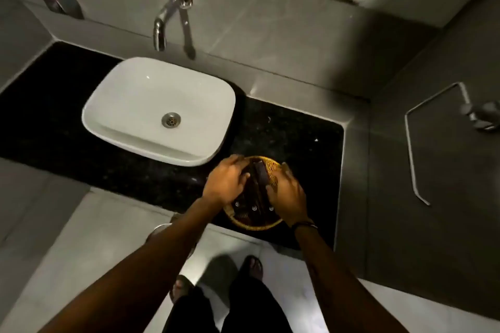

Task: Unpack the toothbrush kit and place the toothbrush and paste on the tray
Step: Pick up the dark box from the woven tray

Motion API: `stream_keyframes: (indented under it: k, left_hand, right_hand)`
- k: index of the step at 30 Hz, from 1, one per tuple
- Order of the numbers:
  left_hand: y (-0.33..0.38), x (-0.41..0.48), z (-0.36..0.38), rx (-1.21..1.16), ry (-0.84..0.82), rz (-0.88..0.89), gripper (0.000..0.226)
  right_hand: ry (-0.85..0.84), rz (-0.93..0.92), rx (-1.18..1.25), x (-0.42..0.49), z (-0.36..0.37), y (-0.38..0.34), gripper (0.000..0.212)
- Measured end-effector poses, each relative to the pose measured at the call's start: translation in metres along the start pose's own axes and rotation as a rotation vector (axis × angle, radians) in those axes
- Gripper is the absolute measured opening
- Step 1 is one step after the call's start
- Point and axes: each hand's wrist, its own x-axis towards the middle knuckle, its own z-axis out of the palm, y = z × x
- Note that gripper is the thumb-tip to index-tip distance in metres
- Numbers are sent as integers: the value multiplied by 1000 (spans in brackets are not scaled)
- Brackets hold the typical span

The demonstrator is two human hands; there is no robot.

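A round woven tray (257, 226) sits on the black counter near its front edge, right of the basin. Several long dark kit boxes (254, 205) with small white logos lie side by side in it. My left hand (226, 182) rests on the left side of the boxes, fingers curled over them. My right hand (288, 194) is on the right side, with its fingers against a dark box (261, 176) that sticks up between both hands. The dim light hides whether either hand truly grips a box. No toothbrush or paste is visible outside the packaging.
A white rectangular basin (159, 111) stands on the black counter (297, 132) to the left, under a chrome wall tap (173, 13). A metal towel ring (422, 140) hangs on the right wall. My legs and sandalled feet (216, 278) are below the counter edge.
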Motion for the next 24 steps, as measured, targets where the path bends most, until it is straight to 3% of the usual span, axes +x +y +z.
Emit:
stream_keyframes:
  k: [6, 13, 18, 20, 24]
  left_hand:
    - [-3, 30, 61, -121, 4, -113, 27]
    - [-12, 65, 91, -194, 73, -182, 26]
    - [-6, 70, 76, -314, 158, -239, 30]
    - [-9, 67, 63, -444, 181, -307, 23]
    - [-18, 45, 17, -1013, 266, -537, 12]
  right_hand:
    - [-85, 101, 28, 11, 53, 27, 70]
    - [-102, 222, 0, 18, 81, 31, 36]
    - [11, 213, -32, 10, 67, 27, 38]
    - [31, 133, -37, 8, 51, 22, 36]
    - [9, -41, 92, 11, 2, 9, 40]
